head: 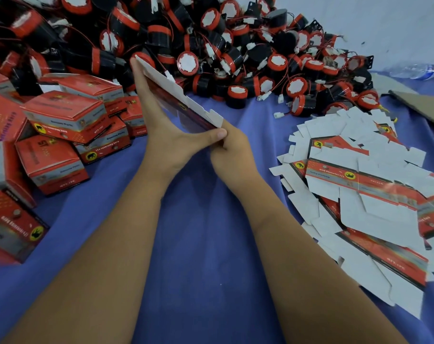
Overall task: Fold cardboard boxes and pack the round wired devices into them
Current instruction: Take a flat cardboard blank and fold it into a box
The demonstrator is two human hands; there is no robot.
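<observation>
A flat box blank (pixel 183 95) is standing on edge between the left hand (pixel 166 130) and the right hand (pixel 232 145), above the middle of the cloth (pixel 198 244). Folded boxes (pixel 49 135) are piling up at the left on the cloth. Loose flat blanks (pixel 364 194) are lying spread at the right. The heap of round wired devices (pixel 211 45) is sitting behind them all, with a bottle (pixel 417 70) lying at the far right

Soft, even light falls from above, bright enough but cool-toned. Faint shadows lie on the blue cloth (pixel 206 244) under the forearms. The wide lens bends the edges; the boxes (pixel 10 194) at left and the flat blanks (pixel 384 194) at right smear and glare slightly.
</observation>
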